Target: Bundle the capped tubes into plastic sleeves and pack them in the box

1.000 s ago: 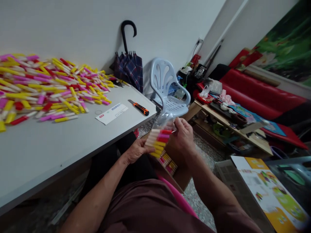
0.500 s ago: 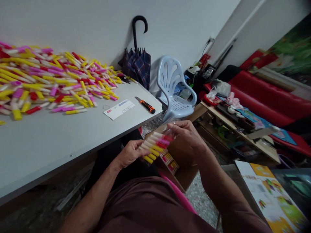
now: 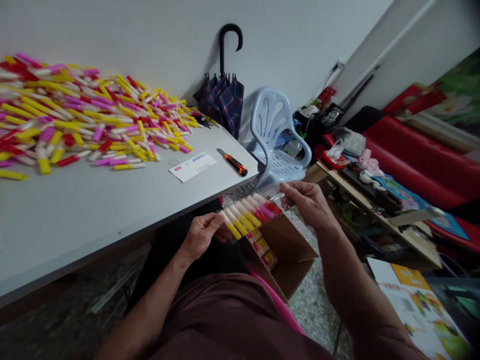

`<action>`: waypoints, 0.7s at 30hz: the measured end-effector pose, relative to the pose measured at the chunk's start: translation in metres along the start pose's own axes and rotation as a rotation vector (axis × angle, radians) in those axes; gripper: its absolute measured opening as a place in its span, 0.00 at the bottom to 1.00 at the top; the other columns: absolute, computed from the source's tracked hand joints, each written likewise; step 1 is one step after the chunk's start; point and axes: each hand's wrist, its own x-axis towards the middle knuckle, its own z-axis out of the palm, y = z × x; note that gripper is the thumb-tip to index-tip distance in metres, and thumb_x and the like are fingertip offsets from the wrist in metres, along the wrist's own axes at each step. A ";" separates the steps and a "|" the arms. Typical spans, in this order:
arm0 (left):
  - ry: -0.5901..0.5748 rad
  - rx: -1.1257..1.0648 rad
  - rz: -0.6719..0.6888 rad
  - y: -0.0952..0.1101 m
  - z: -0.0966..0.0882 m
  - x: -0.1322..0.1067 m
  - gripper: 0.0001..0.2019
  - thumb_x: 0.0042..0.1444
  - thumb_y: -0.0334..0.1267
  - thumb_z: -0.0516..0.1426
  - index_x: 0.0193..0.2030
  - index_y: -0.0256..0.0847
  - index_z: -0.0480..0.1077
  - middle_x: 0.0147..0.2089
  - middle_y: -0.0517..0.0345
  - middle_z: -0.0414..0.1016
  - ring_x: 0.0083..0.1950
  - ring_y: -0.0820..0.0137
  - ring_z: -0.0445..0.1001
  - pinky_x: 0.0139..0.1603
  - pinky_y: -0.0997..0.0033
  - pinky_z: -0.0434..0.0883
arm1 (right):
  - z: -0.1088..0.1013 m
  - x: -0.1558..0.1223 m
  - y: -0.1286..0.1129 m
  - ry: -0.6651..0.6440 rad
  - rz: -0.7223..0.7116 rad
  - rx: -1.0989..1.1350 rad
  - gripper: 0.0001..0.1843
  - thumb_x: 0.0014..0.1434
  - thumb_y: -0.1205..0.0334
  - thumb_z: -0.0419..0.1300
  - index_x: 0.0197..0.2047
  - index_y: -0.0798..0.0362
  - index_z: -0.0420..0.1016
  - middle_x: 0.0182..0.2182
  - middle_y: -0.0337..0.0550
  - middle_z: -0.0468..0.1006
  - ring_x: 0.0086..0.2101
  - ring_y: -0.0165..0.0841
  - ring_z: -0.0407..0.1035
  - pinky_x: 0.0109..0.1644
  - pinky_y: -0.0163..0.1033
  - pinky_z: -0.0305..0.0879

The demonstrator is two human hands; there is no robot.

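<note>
Clamping a clear bag (image 3: 276, 201) of pens (image 3: 243, 217) between left hand (image 3: 201, 236) and right hand (image 3: 306, 202); white card's (image 3: 193, 167) print blurred.

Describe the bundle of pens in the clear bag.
The plastic pens lie side by side inside a clear plastic bag, white-bodied, yellow at one end, pink and red at the other. The left hand holds the yellow end; the right hand grips the bag's far end, above an open cardboard box.

Heap of pens (image 3: 86, 117) on the table (image 3: 75, 215) at upper left, utility knife (image 3: 233, 163) and paper slip (image 3: 192, 166) to its right, umbrella (image 3: 221, 97) behind the table, chair (image 3: 273, 135) beyond the table's right end, bag of pens (image 3: 247, 216) between left hand (image 3: 200, 236) and right hand (image 3: 307, 202), above a cardboard box (image 3: 288, 250), shelf (image 3: 408, 240) at right
</note>
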 end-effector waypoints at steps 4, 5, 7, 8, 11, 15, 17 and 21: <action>-0.034 0.039 0.041 0.005 -0.003 -0.006 0.27 0.58 0.68 0.62 0.33 0.42 0.72 0.26 0.58 0.79 0.25 0.67 0.78 0.28 0.66 0.76 | 0.003 0.000 0.013 -0.026 0.089 0.097 0.21 0.60 0.41 0.71 0.30 0.51 0.82 0.20 0.40 0.77 0.20 0.31 0.68 0.26 0.37 0.64; -0.033 0.048 0.052 0.006 -0.004 -0.007 0.27 0.58 0.67 0.61 0.32 0.42 0.71 0.25 0.59 0.78 0.25 0.67 0.77 0.28 0.67 0.75 | 0.004 0.001 0.017 -0.034 0.105 0.124 0.21 0.59 0.41 0.71 0.30 0.52 0.82 0.20 0.40 0.77 0.20 0.31 0.68 0.26 0.37 0.64; -0.022 0.048 0.082 0.007 -0.005 -0.008 0.26 0.60 0.65 0.61 0.29 0.42 0.69 0.23 0.60 0.76 0.24 0.69 0.74 0.28 0.69 0.72 | 0.007 0.001 0.022 -0.038 0.137 0.183 0.22 0.58 0.41 0.72 0.28 0.52 0.81 0.20 0.40 0.77 0.20 0.31 0.67 0.26 0.37 0.64; -0.017 0.044 0.100 0.008 -0.006 -0.009 0.26 0.61 0.64 0.61 0.28 0.42 0.69 0.23 0.60 0.74 0.23 0.70 0.73 0.28 0.70 0.71 | 0.008 0.001 0.024 -0.038 0.154 0.209 0.22 0.57 0.41 0.72 0.28 0.52 0.80 0.21 0.40 0.77 0.20 0.31 0.67 0.26 0.37 0.64; -0.001 0.080 0.169 0.011 -0.005 -0.013 0.24 0.66 0.59 0.58 0.27 0.42 0.68 0.22 0.60 0.72 0.23 0.71 0.71 0.29 0.70 0.68 | 0.010 -0.001 0.026 -0.026 0.186 0.251 0.23 0.56 0.40 0.73 0.27 0.51 0.78 0.23 0.40 0.77 0.21 0.31 0.66 0.26 0.37 0.65; 0.219 0.440 0.344 0.014 -0.002 -0.019 0.22 0.67 0.53 0.57 0.24 0.44 0.68 0.22 0.59 0.68 0.25 0.71 0.67 0.33 0.68 0.65 | 0.018 -0.010 0.025 -0.005 0.171 0.246 0.23 0.56 0.39 0.72 0.27 0.51 0.77 0.23 0.41 0.77 0.22 0.33 0.68 0.27 0.38 0.66; 0.365 0.597 0.404 0.011 0.001 -0.019 0.21 0.64 0.53 0.60 0.24 0.44 0.69 0.22 0.59 0.67 0.26 0.70 0.65 0.34 0.68 0.63 | 0.027 -0.014 0.021 -0.007 0.170 0.202 0.23 0.57 0.40 0.71 0.27 0.51 0.77 0.23 0.41 0.76 0.23 0.32 0.67 0.26 0.37 0.64; 0.413 0.302 0.288 0.005 0.005 -0.016 0.24 0.66 0.57 0.55 0.23 0.45 0.63 0.21 0.62 0.61 0.23 0.71 0.60 0.29 0.69 0.62 | 0.040 -0.017 0.011 0.049 0.104 0.117 0.24 0.58 0.39 0.69 0.26 0.52 0.77 0.20 0.39 0.71 0.21 0.29 0.60 0.24 0.36 0.59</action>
